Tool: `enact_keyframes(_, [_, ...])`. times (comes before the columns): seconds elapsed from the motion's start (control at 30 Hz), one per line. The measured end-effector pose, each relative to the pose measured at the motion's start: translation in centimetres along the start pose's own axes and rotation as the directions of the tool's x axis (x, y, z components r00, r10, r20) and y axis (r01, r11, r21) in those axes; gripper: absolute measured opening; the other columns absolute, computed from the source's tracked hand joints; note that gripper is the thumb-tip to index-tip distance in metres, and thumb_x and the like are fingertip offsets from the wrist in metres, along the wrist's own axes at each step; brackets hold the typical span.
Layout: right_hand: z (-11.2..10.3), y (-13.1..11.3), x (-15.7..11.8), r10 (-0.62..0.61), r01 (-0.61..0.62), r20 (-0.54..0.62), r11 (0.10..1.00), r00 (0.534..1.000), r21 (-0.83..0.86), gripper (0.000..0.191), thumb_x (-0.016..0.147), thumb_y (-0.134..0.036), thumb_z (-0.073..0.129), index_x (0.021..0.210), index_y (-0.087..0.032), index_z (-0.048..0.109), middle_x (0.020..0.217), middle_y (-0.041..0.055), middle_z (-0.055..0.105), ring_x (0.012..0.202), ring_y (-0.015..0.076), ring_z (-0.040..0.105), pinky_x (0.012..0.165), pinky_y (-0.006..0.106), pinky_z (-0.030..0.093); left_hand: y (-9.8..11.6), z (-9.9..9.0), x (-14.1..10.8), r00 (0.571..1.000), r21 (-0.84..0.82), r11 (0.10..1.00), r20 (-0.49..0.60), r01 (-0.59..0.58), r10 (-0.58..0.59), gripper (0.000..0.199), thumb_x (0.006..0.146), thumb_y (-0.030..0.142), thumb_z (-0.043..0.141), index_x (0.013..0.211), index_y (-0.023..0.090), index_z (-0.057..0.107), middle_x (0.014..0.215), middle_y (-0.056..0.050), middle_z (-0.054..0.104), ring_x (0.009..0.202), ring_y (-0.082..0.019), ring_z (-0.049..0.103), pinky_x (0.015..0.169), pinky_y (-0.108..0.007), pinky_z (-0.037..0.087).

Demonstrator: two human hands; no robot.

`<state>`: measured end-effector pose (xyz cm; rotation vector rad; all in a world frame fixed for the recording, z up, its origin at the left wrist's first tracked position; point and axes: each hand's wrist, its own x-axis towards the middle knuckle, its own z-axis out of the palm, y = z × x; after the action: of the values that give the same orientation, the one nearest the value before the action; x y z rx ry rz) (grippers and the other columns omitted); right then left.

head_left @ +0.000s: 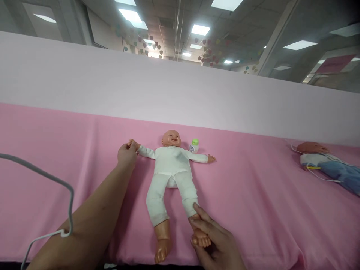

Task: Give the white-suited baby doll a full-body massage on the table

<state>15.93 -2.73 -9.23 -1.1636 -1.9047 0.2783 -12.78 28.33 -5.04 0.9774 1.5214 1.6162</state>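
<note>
Doll, face up on pink cloth, feet near cloth's front edge; left hand pinching its hand, right hand curled round its foot; broad cloth span towards second doll.

A plain white wall runs along the far edge of the pink-draped table — slanting slightly in view. Above it, glass bears scattered heart-shaped decals, and a grey ceiling stretches overhead — its rectangular light panels glowing brightly.
</note>
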Motion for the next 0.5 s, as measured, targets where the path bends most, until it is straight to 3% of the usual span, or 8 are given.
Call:
enact_keyframes(0.13, [-0.8, -1.3, 1.7, 0.077, -0.074, -0.048, 0.995, 0.996, 0.060, 0.046, 0.091, -0.016, 0.068, 0.136, -0.025, 0.065, 0.150, 0.0144, 0.059, 0.135, 0.0300, 0.060, 0.104, 0.037, 0.058, 1.6, 0.6, -2.4, 0.984, 0.145, 0.975, 0.095, -0.166, 0.153, 0.023, 0.093, 0.041, 0.065, 0.105, 0.023, 0.069, 0.103, -0.006, 0.075, 0.092, -0.023, 0.071, 0.083, -0.037, 0.059])
enact_keyframes(0.2, [-1.1, -1.8, 3.1, 0.129, -0.121, -0.085, 0.988, 0.988, 0.097, 0.043, 0.094, -0.019, 0.067, 0.137, -0.027, 0.065, 0.150, 0.0133, 0.059, 0.140, 0.0303, 0.055, 0.107, 0.041, 0.057, 2.4, 1.0, -4.0, 0.948, 0.210, 0.934, 0.199, -0.290, 0.249, 0.024, 0.093, 0.039, 0.064, 0.112, 0.025, 0.070, 0.108, -0.005, 0.076, 0.097, -0.023, 0.071, 0.086, -0.036, 0.057])
enact_keyframes(0.37, [-1.3, -2.0, 7.6, 0.206, -0.171, -0.199, 0.969, 0.958, 0.178, 0.041, 0.095, -0.026, 0.067, 0.136, -0.027, 0.064, 0.152, 0.0122, 0.058, 0.147, 0.0320, 0.046, 0.108, 0.049, 0.057, 3.5, 2.0, -7.7, 0.769, 0.299, 0.741, 0.468, -0.601, 0.435, 0.026, 0.095, 0.039, 0.060, 0.115, 0.028, 0.072, 0.111, -0.003, 0.077, 0.099, -0.023, 0.071, 0.087, -0.034, 0.054])
enact_keyframes(0.5, [-1.5, -1.3, 11.2, 0.202, -0.169, -0.196, 0.970, 0.959, 0.172, 0.038, 0.094, -0.030, 0.068, 0.132, -0.025, 0.065, 0.146, 0.0133, 0.063, 0.151, 0.0330, 0.041, 0.111, 0.052, 0.053, 2.9, 2.6, -9.2, 0.637, 0.318, 0.590, 0.608, -0.742, 0.473, 0.033, 0.099, 0.042, 0.054, 0.122, 0.026, 0.071, 0.123, -0.006, 0.075, 0.109, -0.026, 0.069, 0.091, -0.037, 0.052])
